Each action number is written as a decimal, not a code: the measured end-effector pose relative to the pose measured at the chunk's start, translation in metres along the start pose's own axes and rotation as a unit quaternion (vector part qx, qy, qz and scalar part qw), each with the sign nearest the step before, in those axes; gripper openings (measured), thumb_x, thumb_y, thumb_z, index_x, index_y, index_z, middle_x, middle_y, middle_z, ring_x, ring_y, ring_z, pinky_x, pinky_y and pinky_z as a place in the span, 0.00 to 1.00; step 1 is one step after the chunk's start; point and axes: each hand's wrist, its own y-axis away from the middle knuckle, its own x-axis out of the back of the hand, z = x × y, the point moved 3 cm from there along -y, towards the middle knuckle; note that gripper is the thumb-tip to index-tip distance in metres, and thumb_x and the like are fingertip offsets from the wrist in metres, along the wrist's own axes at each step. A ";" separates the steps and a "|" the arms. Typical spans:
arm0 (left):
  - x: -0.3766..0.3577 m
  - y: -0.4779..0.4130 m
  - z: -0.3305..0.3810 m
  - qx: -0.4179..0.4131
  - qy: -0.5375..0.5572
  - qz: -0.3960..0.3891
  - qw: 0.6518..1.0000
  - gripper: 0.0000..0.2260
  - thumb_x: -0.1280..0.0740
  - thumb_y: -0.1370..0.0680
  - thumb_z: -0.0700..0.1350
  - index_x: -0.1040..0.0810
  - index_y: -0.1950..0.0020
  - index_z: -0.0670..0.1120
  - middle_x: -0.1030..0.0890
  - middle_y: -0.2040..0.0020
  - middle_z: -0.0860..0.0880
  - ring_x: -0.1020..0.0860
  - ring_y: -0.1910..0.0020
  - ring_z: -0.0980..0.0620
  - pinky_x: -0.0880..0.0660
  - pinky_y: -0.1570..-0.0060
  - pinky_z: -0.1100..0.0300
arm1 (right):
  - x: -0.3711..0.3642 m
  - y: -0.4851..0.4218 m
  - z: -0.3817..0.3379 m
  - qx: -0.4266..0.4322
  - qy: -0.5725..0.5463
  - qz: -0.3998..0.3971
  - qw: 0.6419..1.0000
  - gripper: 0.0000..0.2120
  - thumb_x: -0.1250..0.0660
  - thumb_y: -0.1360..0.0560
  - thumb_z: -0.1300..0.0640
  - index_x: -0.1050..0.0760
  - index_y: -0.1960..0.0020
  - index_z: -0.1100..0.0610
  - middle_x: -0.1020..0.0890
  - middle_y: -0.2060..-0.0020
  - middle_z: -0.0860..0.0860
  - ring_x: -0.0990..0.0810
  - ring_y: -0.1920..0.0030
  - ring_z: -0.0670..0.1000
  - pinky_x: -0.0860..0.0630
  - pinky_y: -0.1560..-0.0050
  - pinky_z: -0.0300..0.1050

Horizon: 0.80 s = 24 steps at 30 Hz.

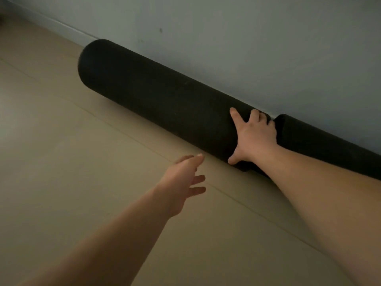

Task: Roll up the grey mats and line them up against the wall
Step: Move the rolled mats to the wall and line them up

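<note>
Rolled mat point(144, 85): R hand point(255, 139) fingers point(236, 115) splayed on it; L hand point(183, 182) fingers loose.

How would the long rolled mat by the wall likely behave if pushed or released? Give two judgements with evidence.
Being a round cylinder lying on smooth floor, the rolled mat would probably roll away from the wall if nudged. A loose edge shows below the right hand pressing it, so it may unroll when released.

the rolled mat point(154, 93) lies along the wall point(247, 38), nearly end to end with a second roll point(321, 141), blocking the skirting. the bare floor point(72, 162) in front is open for reaching.
</note>
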 end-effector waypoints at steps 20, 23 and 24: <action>0.252 0.139 0.031 -0.074 -0.292 0.106 0.948 0.26 0.36 0.17 0.59 0.32 0.22 0.50 0.20 0.42 0.52 0.16 0.47 0.49 0.17 0.46 0.48 | 0.076 0.169 -0.210 0.146 -0.147 -0.071 0.976 0.31 0.37 0.21 0.37 0.37 0.22 0.47 0.26 0.29 0.50 0.22 0.37 0.54 0.19 0.43 0.53; 0.306 0.172 0.019 -0.086 -0.290 0.116 0.946 0.26 0.35 0.17 0.59 0.32 0.22 0.50 0.18 0.43 0.50 0.15 0.46 0.45 0.17 0.46 0.44 | 0.101 0.185 -0.263 0.178 -0.109 -0.088 0.974 0.30 0.37 0.21 0.38 0.35 0.22 0.47 0.23 0.32 0.50 0.21 0.38 0.55 0.20 0.42 0.54; 0.324 0.183 0.015 -0.090 -0.287 0.126 0.945 0.27 0.34 0.18 0.59 0.31 0.22 0.51 0.17 0.44 0.50 0.15 0.46 0.44 0.17 0.46 0.43 | 0.110 0.190 -0.283 0.187 -0.105 -0.091 0.972 0.30 0.37 0.21 0.38 0.35 0.22 0.47 0.22 0.32 0.50 0.21 0.37 0.55 0.20 0.41 0.53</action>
